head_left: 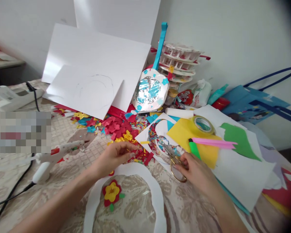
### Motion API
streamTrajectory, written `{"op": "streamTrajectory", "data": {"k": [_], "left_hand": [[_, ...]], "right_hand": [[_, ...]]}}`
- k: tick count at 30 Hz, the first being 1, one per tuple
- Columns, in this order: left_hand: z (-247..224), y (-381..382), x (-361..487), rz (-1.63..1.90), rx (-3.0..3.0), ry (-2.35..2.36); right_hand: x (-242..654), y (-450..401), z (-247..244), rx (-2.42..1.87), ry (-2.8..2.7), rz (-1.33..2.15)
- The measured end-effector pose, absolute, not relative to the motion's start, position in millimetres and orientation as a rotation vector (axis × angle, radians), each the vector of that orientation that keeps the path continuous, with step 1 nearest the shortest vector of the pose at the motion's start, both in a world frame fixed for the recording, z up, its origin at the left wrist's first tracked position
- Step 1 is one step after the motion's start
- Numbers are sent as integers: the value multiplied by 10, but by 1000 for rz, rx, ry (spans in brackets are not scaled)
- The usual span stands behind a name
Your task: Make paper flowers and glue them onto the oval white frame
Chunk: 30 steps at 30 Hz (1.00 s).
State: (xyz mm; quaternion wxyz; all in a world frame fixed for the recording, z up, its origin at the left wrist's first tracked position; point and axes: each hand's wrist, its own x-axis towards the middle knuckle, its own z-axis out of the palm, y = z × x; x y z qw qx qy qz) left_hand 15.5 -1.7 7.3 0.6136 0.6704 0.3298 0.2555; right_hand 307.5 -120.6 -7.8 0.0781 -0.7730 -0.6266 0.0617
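Observation:
My right hand [195,170] grips the gold handles of a pair of scissors [174,158], whose metal blades point away to the left over paper scraps. Over red and yellow scraps, my left hand [117,155] has its thumb and forefinger a little apart, with nothing visible between them. Under that wrist lies a white wavy-edged paper ring [161,207] with a clear film across its middle. On the ring's left inner side is a red and yellow paper flower [112,192] with green leaves; another flower is partly hidden by my left wrist.
A hot glue gun [47,160] with its cord lies at left. Red cut-out flowers [117,126] are heaped behind my hands. At right are yellow tape [202,125], yellow paper [181,136] and pink strips [214,143]. A round blue-and-white fan [150,90] leans beside white boards [92,64].

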Motion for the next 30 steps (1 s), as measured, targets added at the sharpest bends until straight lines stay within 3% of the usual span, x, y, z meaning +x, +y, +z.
{"op": "streamTrajectory", "data": {"k": [16,22,30], "left_hand": [[60,-46,150,598,1511,717],[89,-82,173,599,1514,688],[143,-125,191,585,1518,661]], "right_hand": [[3032,-1315,73,-2309,-1874,315],[3115,-1345,170,-2252,-1618,322],[2637,-1271,149,-1802,-1391,972]]}}
